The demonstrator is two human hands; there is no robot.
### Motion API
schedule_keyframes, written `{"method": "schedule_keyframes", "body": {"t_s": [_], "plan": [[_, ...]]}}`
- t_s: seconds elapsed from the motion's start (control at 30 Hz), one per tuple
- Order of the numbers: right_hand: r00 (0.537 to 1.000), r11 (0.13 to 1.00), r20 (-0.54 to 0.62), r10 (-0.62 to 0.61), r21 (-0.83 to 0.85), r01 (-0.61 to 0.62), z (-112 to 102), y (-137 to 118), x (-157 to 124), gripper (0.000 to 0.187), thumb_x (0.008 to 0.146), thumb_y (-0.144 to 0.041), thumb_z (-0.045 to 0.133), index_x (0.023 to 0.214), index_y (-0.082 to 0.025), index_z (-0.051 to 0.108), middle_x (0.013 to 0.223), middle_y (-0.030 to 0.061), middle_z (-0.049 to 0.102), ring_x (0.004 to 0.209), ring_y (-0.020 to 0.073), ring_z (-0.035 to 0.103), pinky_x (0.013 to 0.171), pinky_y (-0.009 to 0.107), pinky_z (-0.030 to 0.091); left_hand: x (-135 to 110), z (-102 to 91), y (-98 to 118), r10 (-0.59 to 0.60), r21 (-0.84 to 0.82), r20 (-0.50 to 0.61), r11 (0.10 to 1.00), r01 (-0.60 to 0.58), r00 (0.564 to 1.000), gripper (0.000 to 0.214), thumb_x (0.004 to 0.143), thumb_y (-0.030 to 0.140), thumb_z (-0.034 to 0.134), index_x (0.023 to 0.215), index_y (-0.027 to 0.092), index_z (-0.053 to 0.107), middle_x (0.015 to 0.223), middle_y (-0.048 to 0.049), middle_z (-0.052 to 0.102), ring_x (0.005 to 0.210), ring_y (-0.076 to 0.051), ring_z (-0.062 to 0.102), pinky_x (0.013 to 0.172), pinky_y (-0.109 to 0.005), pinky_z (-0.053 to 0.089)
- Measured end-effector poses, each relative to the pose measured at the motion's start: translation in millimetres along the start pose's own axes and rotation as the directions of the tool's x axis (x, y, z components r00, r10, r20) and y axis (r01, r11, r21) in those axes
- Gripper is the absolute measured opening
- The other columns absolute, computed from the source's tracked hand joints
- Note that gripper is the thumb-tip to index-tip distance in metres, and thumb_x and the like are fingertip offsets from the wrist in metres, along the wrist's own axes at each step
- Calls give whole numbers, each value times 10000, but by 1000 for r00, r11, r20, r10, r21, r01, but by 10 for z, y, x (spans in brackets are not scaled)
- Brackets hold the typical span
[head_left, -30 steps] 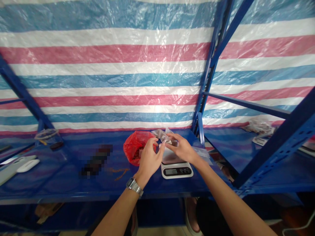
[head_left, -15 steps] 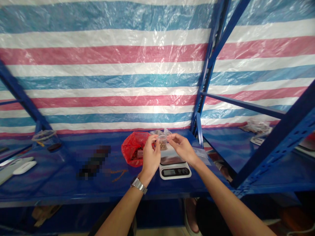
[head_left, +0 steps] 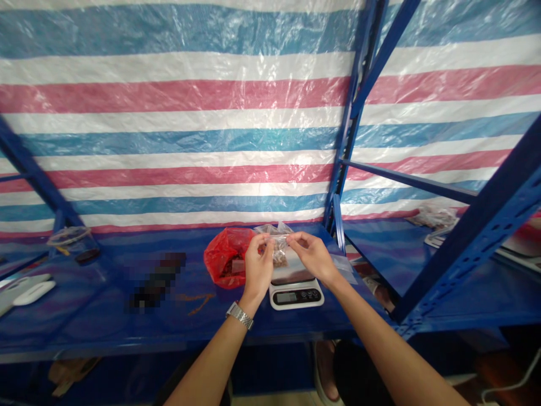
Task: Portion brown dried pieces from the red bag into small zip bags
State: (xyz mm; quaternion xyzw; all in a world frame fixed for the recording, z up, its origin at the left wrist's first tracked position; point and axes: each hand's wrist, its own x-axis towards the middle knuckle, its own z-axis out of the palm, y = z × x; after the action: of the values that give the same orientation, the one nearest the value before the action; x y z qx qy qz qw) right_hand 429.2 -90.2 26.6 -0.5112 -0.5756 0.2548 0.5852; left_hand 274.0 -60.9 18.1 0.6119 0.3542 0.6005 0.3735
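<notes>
My left hand (head_left: 257,268) and my right hand (head_left: 310,257) both pinch the top edge of a small clear plastic bag (head_left: 274,242) between their fingertips. Brown, crumbly material (head_left: 279,258) sits low in the bag, which hangs just above a white digital kitchen scale (head_left: 296,296). The scale's top plate is partly hidden behind the bag and my hands. A red plastic bag (head_left: 226,258) holding similar brown material slumps beside my left hand, touching its fingers or very nearly so.
The scale stands on a blue steel shelf (head_left: 110,316) backed by a striped plastic tarp (head_left: 169,135). To the left are a blurred, obscured object (head_left: 156,282), a clear cup (head_left: 75,242) and white items (head_left: 34,293). A blue rack upright (head_left: 338,220) stands right of my hands.
The small bag now hangs more upright between my fingertips, with its brown contents lower. The view has drifted, so the scale and bags sit further left.
</notes>
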Motion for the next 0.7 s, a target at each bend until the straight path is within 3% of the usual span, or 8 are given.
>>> {"method": "schedule_keyframes", "body": {"t_s": [0.47, 0.7], "plan": [[1000, 999, 20, -9, -50, 10, 54, 9, -32, 394, 860, -564, 666, 950, -185, 722, 839, 50, 744, 727, 200, 654, 685, 320, 522, -33, -29, 7, -55, -51, 72, 997, 59, 996, 264, 929, 416, 639, 953, 165, 715, 1001, -96, 769, 945, -228, 717, 873, -343, 556], [995, 986, 27, -98, -136, 101, 112, -16, -26, 304, 910, -479, 609, 924, -194, 713, 879, 53, 738, 793, 205, 664, 771, 338, 526, -30, -77, -16, -44, -20, 83, 999, 46, 996, 232, 937, 390, 626, 951, 174, 712, 971, -84, 760, 927, -226, 706, 870, -346, 549]]}}
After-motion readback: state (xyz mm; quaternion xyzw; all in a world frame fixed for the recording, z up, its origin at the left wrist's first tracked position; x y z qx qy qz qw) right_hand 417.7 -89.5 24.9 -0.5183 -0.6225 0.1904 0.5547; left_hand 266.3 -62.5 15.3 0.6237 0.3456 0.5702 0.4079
